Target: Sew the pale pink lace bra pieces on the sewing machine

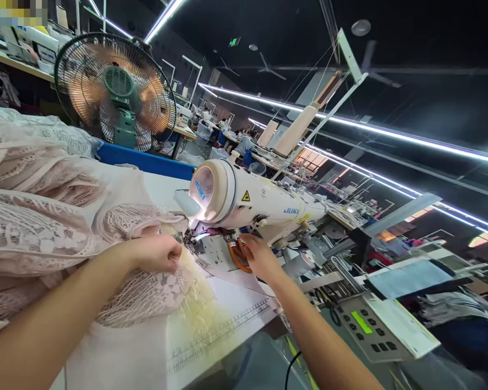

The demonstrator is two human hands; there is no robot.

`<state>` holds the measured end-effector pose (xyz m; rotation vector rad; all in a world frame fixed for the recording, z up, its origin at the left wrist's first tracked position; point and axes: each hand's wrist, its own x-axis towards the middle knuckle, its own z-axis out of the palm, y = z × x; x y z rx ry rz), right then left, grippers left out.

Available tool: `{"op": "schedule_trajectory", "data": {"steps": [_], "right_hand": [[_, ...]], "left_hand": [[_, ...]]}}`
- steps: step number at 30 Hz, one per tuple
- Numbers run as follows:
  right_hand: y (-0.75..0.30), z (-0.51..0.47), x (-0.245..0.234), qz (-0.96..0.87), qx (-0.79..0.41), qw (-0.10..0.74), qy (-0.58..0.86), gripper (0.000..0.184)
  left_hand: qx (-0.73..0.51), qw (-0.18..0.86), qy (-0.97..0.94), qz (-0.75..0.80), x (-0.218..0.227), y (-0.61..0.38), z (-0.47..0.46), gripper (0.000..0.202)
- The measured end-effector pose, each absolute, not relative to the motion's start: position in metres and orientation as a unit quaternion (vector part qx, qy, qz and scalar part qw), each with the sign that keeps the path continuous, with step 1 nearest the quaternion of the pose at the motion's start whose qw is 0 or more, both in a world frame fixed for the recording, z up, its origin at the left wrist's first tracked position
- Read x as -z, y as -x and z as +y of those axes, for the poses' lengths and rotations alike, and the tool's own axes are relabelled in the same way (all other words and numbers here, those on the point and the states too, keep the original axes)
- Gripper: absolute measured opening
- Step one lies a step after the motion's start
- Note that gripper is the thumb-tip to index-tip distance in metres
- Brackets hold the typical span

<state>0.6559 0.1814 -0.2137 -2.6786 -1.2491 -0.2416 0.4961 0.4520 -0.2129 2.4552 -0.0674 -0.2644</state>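
Observation:
My left hand (158,253) is closed and rests on pale pink lace fabric (44,233), pressing it down just left of the needle area of a white Juki sewing machine (252,203). My right hand (260,257) reaches under the machine's arm with its fingers curled round orange-handled scissors (236,256). Cream lace trim (199,303) lies over the white table (154,346) in front of the needle. The needle itself is hidden behind the machine head.
A large fan (116,89) stands behind the table at upper left, beside a blue bin edge (146,161). A control panel with a green display (364,325) sits at lower right. Thread cones (299,130) rise behind the machine. Other workstations stretch into the background.

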Motion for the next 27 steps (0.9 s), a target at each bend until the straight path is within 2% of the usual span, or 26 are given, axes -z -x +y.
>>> {"op": "schedule_trajectory", "data": {"steps": [2, 4, 5, 7, 8, 9, 12, 13, 14, 17, 19, 20, 22, 23, 27], "right_hand": [[-0.617, 0.179, 0.221, -0.408, 0.061, 0.151, 0.898, 0.03], [-0.574, 0.182, 0.235, -0.408, -0.064, 0.312, 0.855, 0.031], [-0.554, 0.186, 0.244, -0.416, -0.099, 0.375, 0.823, 0.039], [-0.522, 0.2, 0.259, -0.479, -0.15, 0.443, 0.743, 0.061], [-0.511, 0.208, 0.264, -0.512, -0.145, 0.45, 0.717, 0.064], [-0.504, 0.217, 0.268, -0.539, -0.137, 0.448, 0.7, 0.059], [-0.502, 0.234, 0.267, -0.519, -0.095, 0.432, 0.731, 0.025], [-0.505, 0.236, 0.265, -0.485, -0.09, 0.428, 0.758, 0.022], [-0.508, 0.237, 0.262, -0.444, -0.09, 0.423, 0.785, 0.024], [-0.514, 0.235, 0.253, -0.383, -0.123, 0.405, 0.821, 0.055], [-0.513, 0.237, 0.249, -0.403, -0.16, 0.409, 0.803, 0.06], [-0.512, 0.239, 0.247, -0.416, -0.166, 0.416, 0.791, 0.05], [-0.512, 0.244, 0.245, -0.421, -0.149, 0.425, 0.787, 0.02], [-0.512, 0.246, 0.245, -0.41, -0.133, 0.423, 0.797, 0.014], [-0.521, 0.245, 0.244, -0.363, -0.112, 0.344, 0.858, 0.032]], "left_hand": [[0.084, 0.379, -0.921, -0.044, 0.212, -0.498, 0.454, 0.017], [0.065, 0.443, -0.892, -0.065, 0.212, -0.5, 0.456, 0.023], [0.054, 0.487, -0.869, -0.072, 0.213, -0.5, 0.455, 0.027], [0.035, 0.584, -0.808, -0.069, 0.216, -0.501, 0.454, 0.034], [0.027, 0.627, -0.776, -0.06, 0.219, -0.501, 0.453, 0.036], [0.022, 0.66, -0.749, -0.047, 0.22, -0.5, 0.452, 0.037], [0.002, 0.703, -0.711, -0.011, 0.223, -0.499, 0.451, 0.041], [-0.009, 0.71, -0.704, 0.002, 0.223, -0.499, 0.45, 0.043], [-0.018, 0.715, -0.698, 0.016, 0.222, -0.499, 0.45, 0.044], [-0.037, 0.729, -0.681, 0.05, 0.221, -0.5, 0.45, 0.046], [-0.043, 0.732, -0.678, 0.061, 0.221, -0.502, 0.45, 0.045], [-0.044, 0.731, -0.679, 0.061, 0.222, -0.502, 0.45, 0.045], [-0.043, 0.711, -0.699, 0.057, 0.225, -0.503, 0.453, 0.042], [-0.044, 0.674, -0.736, 0.052, 0.227, -0.504, 0.454, 0.039], [-0.009, 0.387, -0.922, 0.027, 0.23, -0.503, 0.458, 0.045]]}}
